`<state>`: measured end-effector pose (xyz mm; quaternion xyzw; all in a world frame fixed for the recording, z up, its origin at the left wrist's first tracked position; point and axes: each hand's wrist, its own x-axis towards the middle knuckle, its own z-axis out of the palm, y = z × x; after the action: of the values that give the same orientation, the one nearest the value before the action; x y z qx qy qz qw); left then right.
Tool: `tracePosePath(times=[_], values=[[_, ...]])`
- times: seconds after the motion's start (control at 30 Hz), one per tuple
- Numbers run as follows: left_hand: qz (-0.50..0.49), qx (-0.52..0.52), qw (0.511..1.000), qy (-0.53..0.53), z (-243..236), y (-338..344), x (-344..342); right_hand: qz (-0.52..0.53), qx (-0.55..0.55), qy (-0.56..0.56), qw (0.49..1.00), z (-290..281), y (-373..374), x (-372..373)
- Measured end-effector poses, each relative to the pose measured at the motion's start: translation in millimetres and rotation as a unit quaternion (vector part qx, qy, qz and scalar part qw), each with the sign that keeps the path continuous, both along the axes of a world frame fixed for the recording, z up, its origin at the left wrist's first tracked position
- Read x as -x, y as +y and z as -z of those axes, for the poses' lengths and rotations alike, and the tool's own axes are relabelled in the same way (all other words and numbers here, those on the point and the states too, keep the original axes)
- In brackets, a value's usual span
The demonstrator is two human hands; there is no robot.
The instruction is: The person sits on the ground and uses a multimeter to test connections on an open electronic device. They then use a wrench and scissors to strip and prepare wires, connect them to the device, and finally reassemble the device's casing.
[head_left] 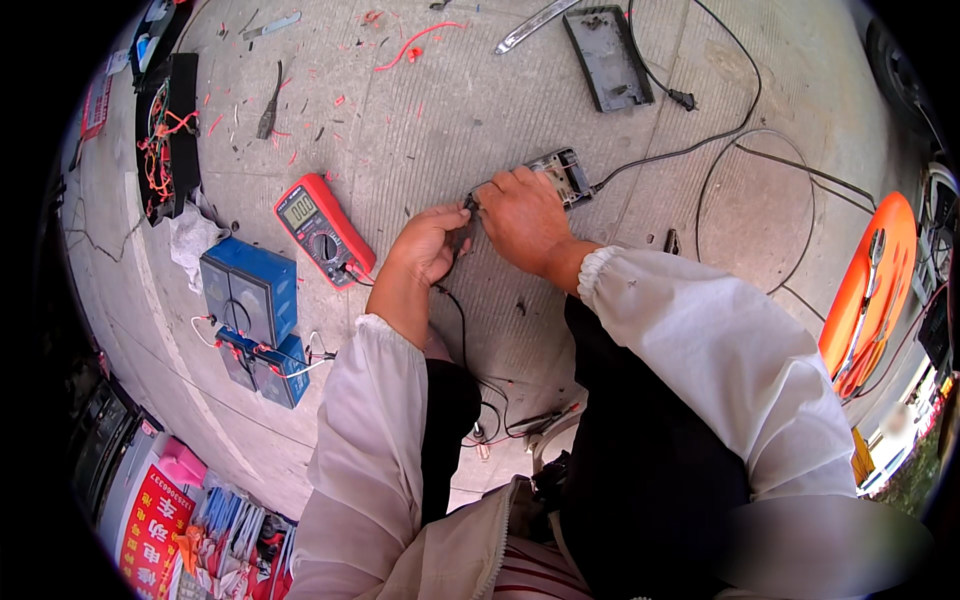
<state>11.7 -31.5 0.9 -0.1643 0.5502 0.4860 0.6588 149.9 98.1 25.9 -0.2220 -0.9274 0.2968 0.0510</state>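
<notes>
Right of the red multimeter (325, 230), the open case (570, 181), probably light, stiff, best held by its rim, sits under the right hand (524, 212), whose grip I cannot tell; the left hand's (430, 240) fingers pinch a dark piece (470, 202).

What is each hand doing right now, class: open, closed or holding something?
Left hand: closed on a small dark part.
Right hand: curled over the open casing; its grip is hidden.

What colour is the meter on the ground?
The meter is red and dark grey, best seen in the head view.
</notes>
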Motion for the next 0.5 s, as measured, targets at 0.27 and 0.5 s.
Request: tracePosePath(times=[0.27,0.5], values=[[0.079,-0.014,0.995,0.065,-0.7,-0.7,-0.7,-0.005,0.005,-0.054,0.999,-1.8,2.5,9.6],[0.124,0.049,0.974,0.181,-18.5,11.8,-12.9,-0.002,0.034,-0.049,0.998,-6.4,10.7,14.3]])
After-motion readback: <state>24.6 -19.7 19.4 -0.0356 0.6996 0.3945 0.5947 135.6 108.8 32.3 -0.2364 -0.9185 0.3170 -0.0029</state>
